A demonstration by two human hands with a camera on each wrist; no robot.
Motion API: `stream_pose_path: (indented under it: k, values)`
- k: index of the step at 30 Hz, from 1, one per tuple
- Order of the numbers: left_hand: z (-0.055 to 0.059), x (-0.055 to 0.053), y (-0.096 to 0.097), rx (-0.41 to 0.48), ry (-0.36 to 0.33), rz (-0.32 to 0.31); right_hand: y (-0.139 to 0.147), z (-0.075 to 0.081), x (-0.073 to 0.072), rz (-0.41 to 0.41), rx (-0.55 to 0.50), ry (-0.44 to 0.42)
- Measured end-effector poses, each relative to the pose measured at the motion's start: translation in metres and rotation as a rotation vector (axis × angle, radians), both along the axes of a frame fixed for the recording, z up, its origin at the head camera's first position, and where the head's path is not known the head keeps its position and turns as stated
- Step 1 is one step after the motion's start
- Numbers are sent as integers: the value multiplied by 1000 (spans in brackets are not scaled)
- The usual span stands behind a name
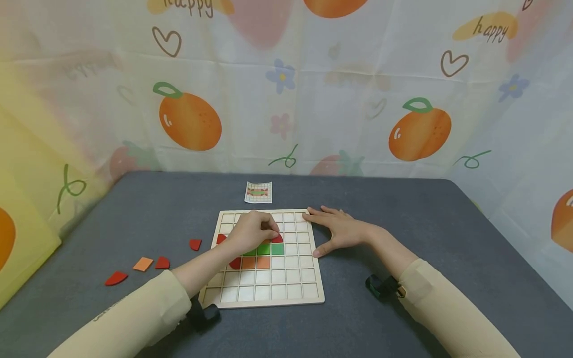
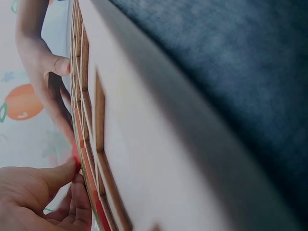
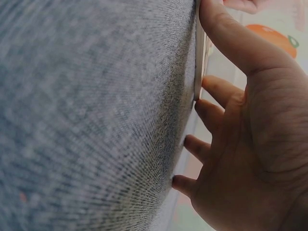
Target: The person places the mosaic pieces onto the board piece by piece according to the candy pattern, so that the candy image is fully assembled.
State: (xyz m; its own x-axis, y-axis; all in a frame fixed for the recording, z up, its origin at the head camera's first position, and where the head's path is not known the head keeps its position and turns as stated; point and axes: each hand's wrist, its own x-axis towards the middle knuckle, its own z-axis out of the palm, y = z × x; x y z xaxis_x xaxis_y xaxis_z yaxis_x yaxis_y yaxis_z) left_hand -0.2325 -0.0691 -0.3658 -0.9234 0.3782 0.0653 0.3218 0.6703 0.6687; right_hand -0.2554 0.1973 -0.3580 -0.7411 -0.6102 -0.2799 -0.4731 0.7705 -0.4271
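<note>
A wooden grid board (image 1: 299, 288) lies on the dark table. My left hand (image 1: 250, 231) reaches over it and pinches a red quarter-round tile (image 1: 277, 238) at a cell in the upper middle; in the left wrist view, the thumb and fingers meet at the red tile (image 2: 76, 158). Green tiles (image 1: 264, 248) fill cells just below, with orange tiles (image 1: 263, 262) and a red tile (image 1: 235, 263) in the row under them. Another red tile (image 1: 221, 238) shows left of the hand. My right hand (image 1: 337, 228), fingers spread, touches the board's right edge; its thumb and fingertips rest there in the right wrist view.
Loose on the table to the left are red tiles (image 1: 195, 244) (image 1: 162, 262) (image 1: 116, 279) and an orange square tile (image 1: 143, 264). A small pattern card (image 1: 258, 193) lies behind the board. A fruit-printed curtain (image 1: 250, 134) hangs behind the table.
</note>
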Motion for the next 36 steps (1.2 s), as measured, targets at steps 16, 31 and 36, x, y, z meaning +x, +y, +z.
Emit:
stream_pose_path:
  k: [16,31,36]
  values:
    - [-1,0,3,-13,19,-7,1,0,0,-5,3,8]
    - [22,-6,-41,48,-41,13,0,0,1,6,-4,12]
    - [28,-8,-70,0,-42,-4,0,-1,0,7,-7,12]
